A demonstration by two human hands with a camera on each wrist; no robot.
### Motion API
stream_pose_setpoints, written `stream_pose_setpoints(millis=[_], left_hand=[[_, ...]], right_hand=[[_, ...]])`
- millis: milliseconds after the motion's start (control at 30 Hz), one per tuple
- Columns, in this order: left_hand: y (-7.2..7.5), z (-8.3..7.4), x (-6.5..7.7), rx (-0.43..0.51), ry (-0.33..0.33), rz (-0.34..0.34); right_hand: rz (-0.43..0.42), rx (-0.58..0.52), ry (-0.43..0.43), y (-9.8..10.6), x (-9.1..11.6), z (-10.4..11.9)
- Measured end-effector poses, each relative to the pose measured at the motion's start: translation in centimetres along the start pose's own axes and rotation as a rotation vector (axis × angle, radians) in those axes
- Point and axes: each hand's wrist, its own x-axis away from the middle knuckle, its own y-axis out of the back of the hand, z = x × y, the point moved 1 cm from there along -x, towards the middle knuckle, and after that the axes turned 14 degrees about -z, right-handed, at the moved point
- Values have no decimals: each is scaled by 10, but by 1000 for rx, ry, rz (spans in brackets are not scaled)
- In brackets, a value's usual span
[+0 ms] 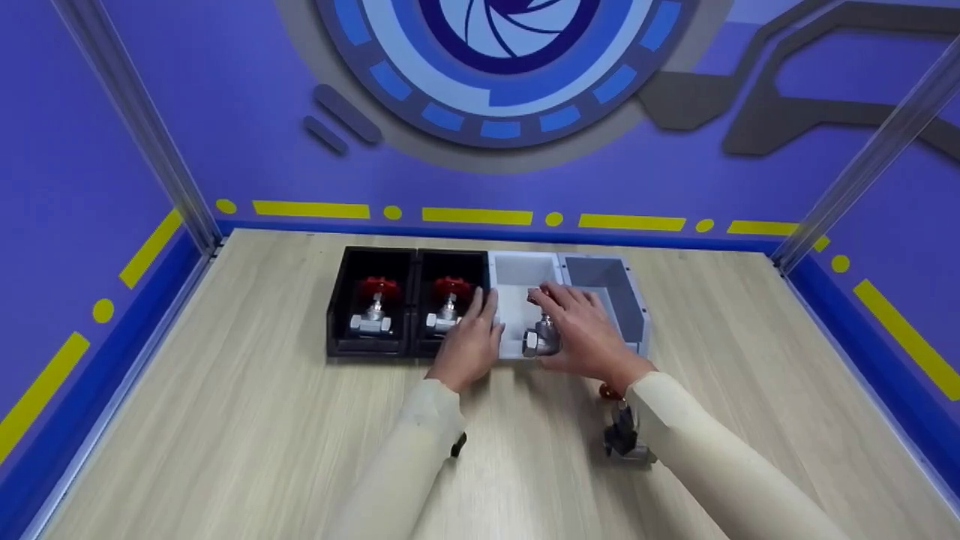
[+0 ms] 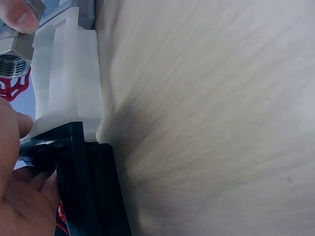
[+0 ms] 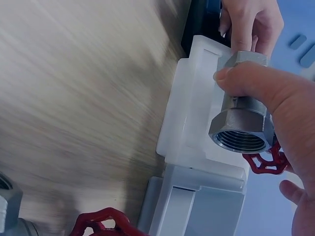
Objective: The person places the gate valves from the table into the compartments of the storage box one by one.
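Note:
My right hand (image 1: 589,330) grips a silver gate valve (image 3: 241,110) with a red handwheel (image 3: 268,162), its thumb across the metal body. The valve is over the white bin (image 1: 514,300), its threaded opening facing the right wrist camera. To its left, my left hand (image 1: 469,345) straddles the side wall of the inner black bin (image 2: 74,172), fingers inside and thumb on the white bin's side. Similar valves stand in both black bins: one valve (image 1: 371,322) in the outer bin, another valve (image 1: 442,321) partly behind my left hand.
A grey bin (image 1: 630,300) closes the row on the right, partly behind my right hand. Another valve (image 1: 630,450) lies on the wooden table (image 1: 262,420) beside my right forearm, partly covered by it. Blue-purple panels (image 1: 480,180) stand behind and at both sides.

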Motion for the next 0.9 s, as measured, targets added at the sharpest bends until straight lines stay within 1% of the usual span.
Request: stream_pose_setpoints(millis=[133, 267, 433, 600, 667, 900], left_hand=[[0, 0, 0, -1, -9, -12], [0, 0, 0, -7, -22, -24], [-1, 0, 1, 6, -45, -60], [-1, -1, 2, 14, -60, -92], [-1, -1, 2, 15, -61, -94], [-1, -1, 2, 11, -36, -60]], right_hand=[[3, 12, 3, -1, -3, -1], [8, 9, -23, -2, -5, -3], [14, 17, -55, -3, -6, -6], [10, 24, -61, -4, -8, -9], [10, 30, -54, -5, -10, -10], [12, 26, -15, -7, -17, -12]])
